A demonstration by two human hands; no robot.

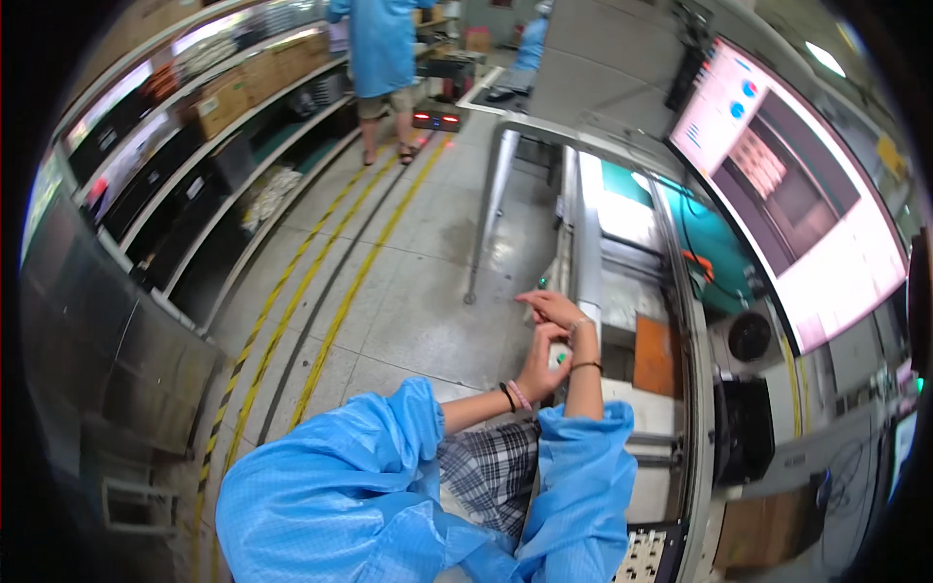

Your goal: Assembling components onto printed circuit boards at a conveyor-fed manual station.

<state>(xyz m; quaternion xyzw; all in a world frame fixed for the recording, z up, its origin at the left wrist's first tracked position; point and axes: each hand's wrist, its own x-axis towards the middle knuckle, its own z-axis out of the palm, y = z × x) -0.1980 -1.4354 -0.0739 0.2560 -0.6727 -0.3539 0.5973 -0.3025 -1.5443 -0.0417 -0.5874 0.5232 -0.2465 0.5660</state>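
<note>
My left hand point(541, 364) reaches in with its fingers and thumb curled round a small white fitting with a green button point(559, 356), beside the conveyor frame. A pink band and a black band circle that wrist. Just beyond it, my right hand point(554, 308) crosses over, its fingers stretched out toward the left and nothing visible in them. The right wrist overlaps the left fingertips, so their exact contact is hidden. The pale rail point(589, 233) of the conveyor runs close by the right hand. Blue sleeves cover both upper forearms.
A large tilted screen point(792, 194) hangs at the right above the machine. On the conveyor lies an orange-brown panel point(658, 356). Shelving with boxes point(224, 105) lines the left. Ahead, a person in a blue coat point(381, 49) stands near a low floor vehicle point(436, 118). Yellow lines point(364, 291) mark the floor.
</note>
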